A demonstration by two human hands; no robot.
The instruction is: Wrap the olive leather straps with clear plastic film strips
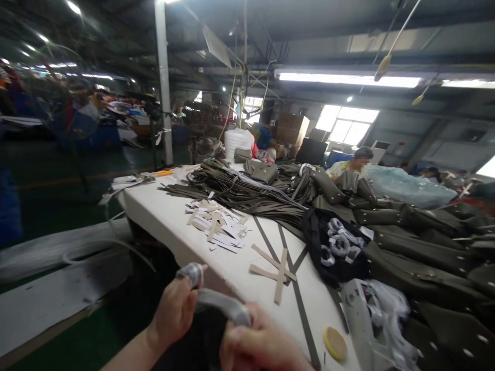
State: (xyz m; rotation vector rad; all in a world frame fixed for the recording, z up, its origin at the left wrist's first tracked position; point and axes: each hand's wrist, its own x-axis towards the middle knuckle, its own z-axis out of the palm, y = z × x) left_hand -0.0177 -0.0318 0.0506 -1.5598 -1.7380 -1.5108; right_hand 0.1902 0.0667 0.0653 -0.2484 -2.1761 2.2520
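My left hand (174,306) is closed around one end of a grey, shiny strip (216,301), with a rounded grey bit standing out above the fingers. The strip curves across to my right hand (259,337), which is closed on its other end and smeared by motion. It looks like a band in translucent film; its exact kind I cannot tell. Both hands are at the near edge of a white-covered table (174,216). Beyond them lie crossed beige card strips (280,270), dark flat straps (303,309) and a heap of paper and card pieces (216,224).
A pile of dark straps (240,190) spans the table's far side. Dark olive bags (417,273) crowd the right. A black cloth (315,239) holds clear-wrapped coils (340,245). Nearer are a yellow-rimmed disc (334,344) and a whitish box (358,304). Another person (353,161) is behind.
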